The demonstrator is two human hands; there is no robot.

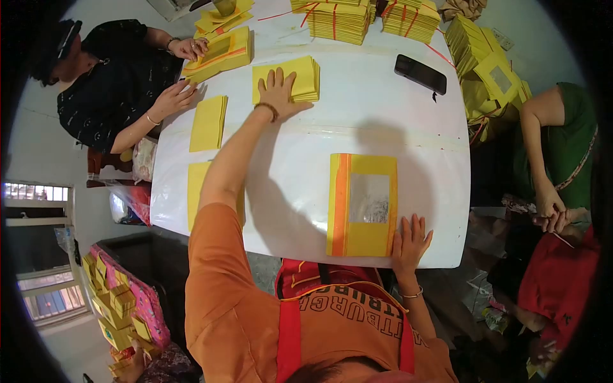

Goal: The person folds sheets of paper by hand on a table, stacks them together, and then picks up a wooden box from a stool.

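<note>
My left hand [278,92] reaches far across the table, its fingers spread flat on a small stack of yellow paper envelopes [305,71]. Close to the front edge, my right hand [412,244] rests with fingers stretched out, at the lower right edge of a yellow envelope with an orange strip and a silvery window [341,236]. Whether the fingertips touch that envelope I cannot tell. Another yellow stack [207,124] lies left of my forearm. Part of a further yellow stack [196,191] shows from under my left arm, which hides the rest.
A black phone [420,75] lies on the white table [383,127]. Tied yellow bundles [337,22] stand at the far edge, with more piled envelopes [488,70] at right. A co-worker [105,83] at left handles a yellow pile [223,57]. Another person [555,147] sits at right.
</note>
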